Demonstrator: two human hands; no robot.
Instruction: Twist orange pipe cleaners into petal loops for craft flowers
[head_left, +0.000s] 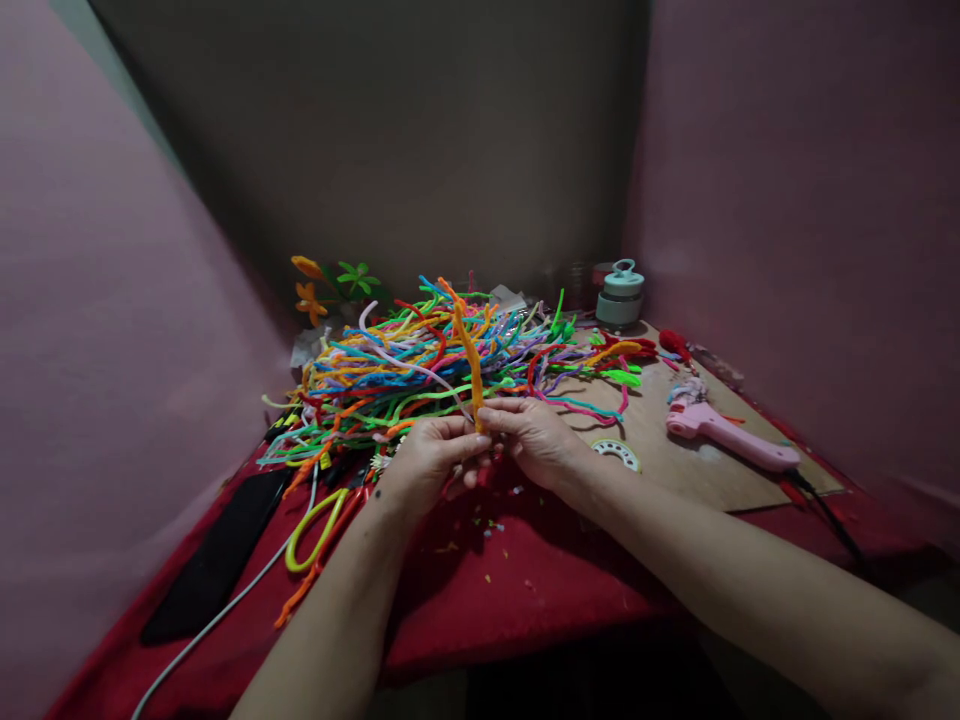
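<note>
Pinched between my two hands is an orange pipe cleaner that stands nearly upright, its lower end at my fingertips. My left hand has thumb and fingers closed around its base. From the other side, my right hand presses its fingertips on the same lower end. Just behind them lies a big tangled heap of coloured pipe cleaners. Exactly how the orange piece is bent at its base is hidden by my fingers.
On the right, a pink glue gun rests on a brown board beside a white ring-shaped spool. A pale blue lidded bottle stands behind. At left are a black flat object, a yellow loop and a white cable.
</note>
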